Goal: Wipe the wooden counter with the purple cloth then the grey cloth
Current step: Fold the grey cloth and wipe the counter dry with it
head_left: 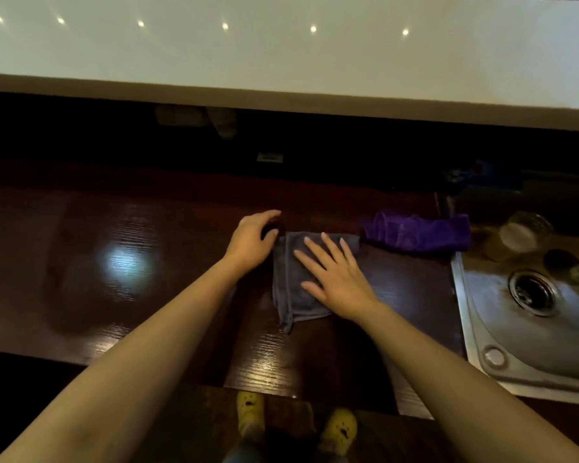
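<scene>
A folded grey cloth (290, 289) lies on the dark wooden counter (114, 262), near its middle. My right hand (335, 275) rests flat on the cloth with fingers spread. My left hand (253, 240) is at the cloth's upper left corner, fingers curled and pinching that corner. The purple cloth (418, 232) lies bunched on the counter to the right, just behind the grey one, beside the sink.
A steel sink (482, 329) with a drain (532, 292) is set in the counter at the right, with glass jars (518, 235) behind it. A white raised shelf (281, 61) runs across the back. My yellow shoes (251, 412) show below the counter's front edge.
</scene>
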Demonstrator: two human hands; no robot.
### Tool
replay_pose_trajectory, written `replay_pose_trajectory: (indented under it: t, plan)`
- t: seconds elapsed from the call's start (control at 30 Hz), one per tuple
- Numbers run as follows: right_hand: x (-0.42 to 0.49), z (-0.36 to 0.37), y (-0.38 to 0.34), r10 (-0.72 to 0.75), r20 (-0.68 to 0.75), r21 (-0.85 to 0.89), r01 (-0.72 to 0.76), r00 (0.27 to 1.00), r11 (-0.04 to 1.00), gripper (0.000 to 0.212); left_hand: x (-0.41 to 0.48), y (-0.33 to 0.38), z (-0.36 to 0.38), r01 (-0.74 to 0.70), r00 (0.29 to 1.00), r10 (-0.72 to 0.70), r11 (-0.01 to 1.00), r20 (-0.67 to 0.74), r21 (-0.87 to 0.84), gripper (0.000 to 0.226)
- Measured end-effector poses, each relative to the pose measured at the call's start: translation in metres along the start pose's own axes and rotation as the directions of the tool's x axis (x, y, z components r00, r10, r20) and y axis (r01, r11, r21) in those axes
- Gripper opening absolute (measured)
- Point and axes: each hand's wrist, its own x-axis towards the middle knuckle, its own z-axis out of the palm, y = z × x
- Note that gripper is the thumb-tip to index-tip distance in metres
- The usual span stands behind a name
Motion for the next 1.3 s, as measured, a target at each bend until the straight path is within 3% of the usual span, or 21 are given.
replay_pose_trajectory:
  t: [0.13,0.23,0.3,0.47,0.6,0.93,1.07,1.3]
  plan:
    - [0.005,0.01,-0.001,0.038,0.069,-0.009,-0.037,0.997,0.999,0.078,-0.004,-0.058,-0.028,-0.031,0.986,0.065,0.978,-0.156,0.208,0.044]
    - [0.006,0.013,-0.004,0.062,0.038,-0.031,-0.061,0.997,0.998,0.077,-0.008,-0.095,-0.04,-0.01,0.997,0.045,0.898,-0.068,0.441,0.052]
    - [0.014,0.013,-0.003,0.108,0.008,-0.021,-0.108,0.994,0.994,0.074,-0.012,-0.108,-0.038,-0.019,1.0,0.024,0.873,-0.005,0.487,0.058]
    - [0.07,0.007,0.002,0.329,-0.033,0.052,-0.327,0.944,0.944,0.073,-0.017,-0.117,-0.03,-0.039,0.999,0.051,0.848,-0.008,0.529,0.062]
    - [0.097,0.005,0.013,0.385,-0.045,0.052,-0.383,0.922,0.922,0.062,-0.018,-0.117,-0.029,-0.046,0.997,0.07,0.849,-0.024,0.526,0.062]
    - [0.046,0.008,0.004,0.263,-0.019,0.038,-0.262,0.965,0.964,0.066,-0.03,-0.109,-0.026,-0.012,1.0,0.021,0.859,-0.011,0.512,0.059]
    - [0.01,0.01,-0.008,0.258,-0.019,0.025,-0.257,0.966,0.966,0.064,-0.066,-0.099,-0.017,-0.059,0.998,0.07,0.861,-0.003,0.506,0.067]
    - [-0.076,0.024,-0.055,0.316,-0.033,0.036,-0.315,0.948,0.948,0.063,-0.102,-0.103,-0.019,-0.003,1.0,0.018,0.855,-0.024,0.519,0.072]
